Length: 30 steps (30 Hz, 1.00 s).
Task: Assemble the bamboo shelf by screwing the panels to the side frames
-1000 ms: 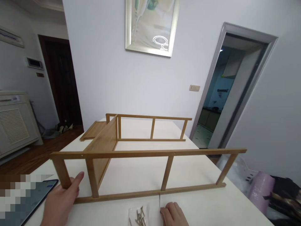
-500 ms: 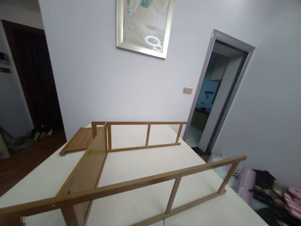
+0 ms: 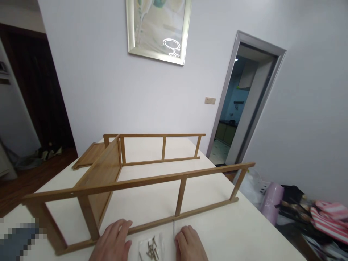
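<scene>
A wooden frame of two ladder-like sides joined by an upright panel (image 3: 104, 170) lies on the white table (image 3: 152, 201). My left hand (image 3: 111, 242) is closed around the lower rail (image 3: 148, 225) of the near side, thumb toward me. My right hand (image 3: 191, 243) pinches a slim metal rod that looks like a hex key (image 3: 174, 229); its far end meets the lower rail below the middle crosspiece (image 3: 180, 197). Between my hands sits a clear bag (image 3: 160, 242) with several brass-coloured screws (image 3: 152, 250).
Another wooden panel (image 3: 91, 155) lies flat at the table's far left. A blurred-out phone-like object (image 3: 19, 239) is at the lower left. Bags and a pink roll (image 3: 272, 203) are heaped beyond the right edge. A doorway (image 3: 231, 108) opens behind.
My left hand has moved right, from the frame's left end crosspiece to the lower rail. The view has swung right, and the near side dipped out of view and back.
</scene>
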Motion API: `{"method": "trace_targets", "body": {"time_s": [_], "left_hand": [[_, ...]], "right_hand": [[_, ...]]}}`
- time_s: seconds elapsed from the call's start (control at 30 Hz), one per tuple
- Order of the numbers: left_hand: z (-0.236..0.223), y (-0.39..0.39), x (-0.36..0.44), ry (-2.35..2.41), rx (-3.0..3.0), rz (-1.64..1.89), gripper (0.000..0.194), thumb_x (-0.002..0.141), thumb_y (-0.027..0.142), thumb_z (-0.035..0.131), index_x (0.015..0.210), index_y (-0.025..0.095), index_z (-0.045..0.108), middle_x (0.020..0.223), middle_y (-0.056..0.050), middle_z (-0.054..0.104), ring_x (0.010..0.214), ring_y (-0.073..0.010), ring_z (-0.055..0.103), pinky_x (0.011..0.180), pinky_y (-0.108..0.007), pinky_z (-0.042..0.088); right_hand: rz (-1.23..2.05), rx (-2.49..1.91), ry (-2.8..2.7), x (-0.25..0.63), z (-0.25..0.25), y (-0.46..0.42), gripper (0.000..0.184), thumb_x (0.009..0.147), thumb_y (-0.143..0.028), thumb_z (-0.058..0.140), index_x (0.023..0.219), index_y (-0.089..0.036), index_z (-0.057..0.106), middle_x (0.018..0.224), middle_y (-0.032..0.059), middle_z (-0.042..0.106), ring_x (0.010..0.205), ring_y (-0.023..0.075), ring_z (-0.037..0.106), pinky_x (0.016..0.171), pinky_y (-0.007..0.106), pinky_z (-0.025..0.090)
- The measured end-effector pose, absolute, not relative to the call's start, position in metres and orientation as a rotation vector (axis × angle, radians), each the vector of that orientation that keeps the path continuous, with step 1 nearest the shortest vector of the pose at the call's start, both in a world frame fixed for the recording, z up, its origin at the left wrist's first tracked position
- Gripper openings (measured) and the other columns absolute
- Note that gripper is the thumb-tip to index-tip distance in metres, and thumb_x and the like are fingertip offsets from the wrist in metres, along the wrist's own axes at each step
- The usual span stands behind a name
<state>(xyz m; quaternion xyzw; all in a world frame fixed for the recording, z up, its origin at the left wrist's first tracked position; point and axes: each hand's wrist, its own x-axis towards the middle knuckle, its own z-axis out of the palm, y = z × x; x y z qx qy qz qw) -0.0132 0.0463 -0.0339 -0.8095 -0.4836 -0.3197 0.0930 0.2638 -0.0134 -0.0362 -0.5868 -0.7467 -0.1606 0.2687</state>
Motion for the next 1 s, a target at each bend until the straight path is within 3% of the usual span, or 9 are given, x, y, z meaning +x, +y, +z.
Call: {"method": "trace_targets", "body": {"time_s": [0.2,0.4,1.0], "left_hand": [[-0.003,0.034,-0.012,-1.889,-2.375,-0.410,0.050,0.084,0.001,0.037,0.117,0.024,0.066,0.113,-0.007,0.068,0.109,-0.0227,0.059,0.098,-0.038,0.041],[0.033,0.039,-0.004,-1.930,-2.415,-0.184,0.045,0.085,0.003,0.038,0.109,0.025,0.070,0.102,-0.007,0.071,0.102,-0.0225,0.061,0.089,-0.036,0.042],[0.007,0.065,0.009,-1.898,-2.329,-0.548,0.044,0.087,0.000,0.038,0.112,0.020,0.067,0.101,-0.008,0.069,0.102,-0.0222,0.060,0.090,-0.037,0.037]], "right_hand": [[-0.316,-1.674,-2.111,0.258,-0.023,-0.021,0.027,0.065,0.004,0.052,0.079,-0.018,0.058,0.083,0.0059,0.058,0.083,0.0225,0.051,0.078,0.034,0.039],[-0.363,-1.704,-2.066,0.256,-0.021,-0.023,0.032,0.064,0.008,0.046,0.079,-0.017,0.060,0.081,0.0076,0.058,0.087,0.0239,0.052,0.078,0.036,0.039],[-0.376,-1.566,-1.998,0.262,-0.036,-0.015,0.026,0.077,0.005,0.045,0.078,-0.018,0.057,0.080,0.0056,0.054,0.076,0.0207,0.048,0.070,0.033,0.032]]}}
